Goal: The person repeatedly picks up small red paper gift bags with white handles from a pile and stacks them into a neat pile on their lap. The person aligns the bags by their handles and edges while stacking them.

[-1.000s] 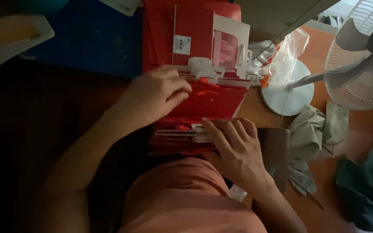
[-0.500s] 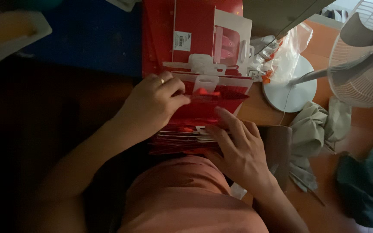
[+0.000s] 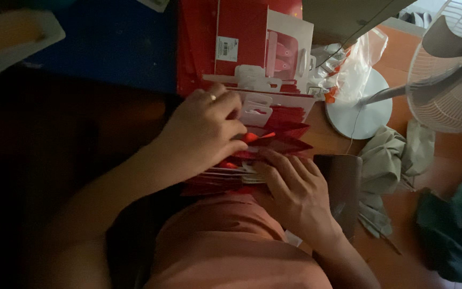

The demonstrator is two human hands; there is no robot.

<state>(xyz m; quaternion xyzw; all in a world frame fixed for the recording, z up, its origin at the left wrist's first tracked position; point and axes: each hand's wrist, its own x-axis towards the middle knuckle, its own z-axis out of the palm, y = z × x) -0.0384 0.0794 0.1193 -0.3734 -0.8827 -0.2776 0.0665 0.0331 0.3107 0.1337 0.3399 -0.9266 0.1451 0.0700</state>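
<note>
Leafing through a stack of red cards [image 3: 276,142], judged from how the hands sit on it: one card being picked out of the fan, the rest pinned down. Lies in the middle of the view, between the lap in an orange garment [image 3: 231,246] and a red box [image 3: 241,37] further off, near end touching the lap, far end tucked under white plastic hangers [image 3: 255,109]. Runs lengthwise away from the body, long axis up and down the picture; fanned like shingles, the pointed flaps aiming to the right, toward the round white fan base [image 3: 359,109]. Left hand [image 3: 204,134], with a ring on one finger, rests on the left half of the stack, fingers [image 3: 225,147] curled and closed at the tips on a small bright red tab [image 3: 249,137] at a card's edge. Right hand [image 3: 295,195] lies flat on the near end, fingers spread and unclenched, pressing down rather than gripping. Lifting that one card free probably calls for a light pull on the tab while the flat hand holds the others, so the fan does not slide apart. Just right of the right hand, a dark flat case [image 3: 343,182]; beyond it, crumpled cloth [image 3: 391,155], a clear plastic bag [image 3: 356,59] and a fan [image 3: 450,80]. Top left, a blue surface [image 3: 118,43] with a white tray [image 3: 17,37].
</note>
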